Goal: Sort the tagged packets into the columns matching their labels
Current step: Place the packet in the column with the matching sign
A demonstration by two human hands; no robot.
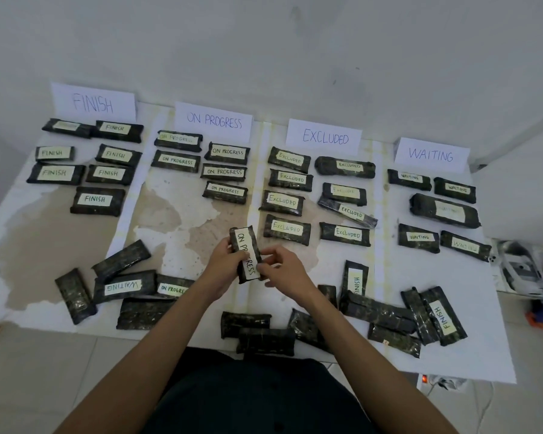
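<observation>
Just below the hands, several dark plastic-wrapped packets (265,339) lie with tags hidden. Left hand (224,261) and right hand (279,267) both grip a dark rectangular packet tagged ON PROGRESS (244,244) between them.

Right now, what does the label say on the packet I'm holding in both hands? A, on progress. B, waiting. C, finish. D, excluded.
A: the packet that the left hand and right hand hold between them reads ON PROGRESS along its length.
</observation>
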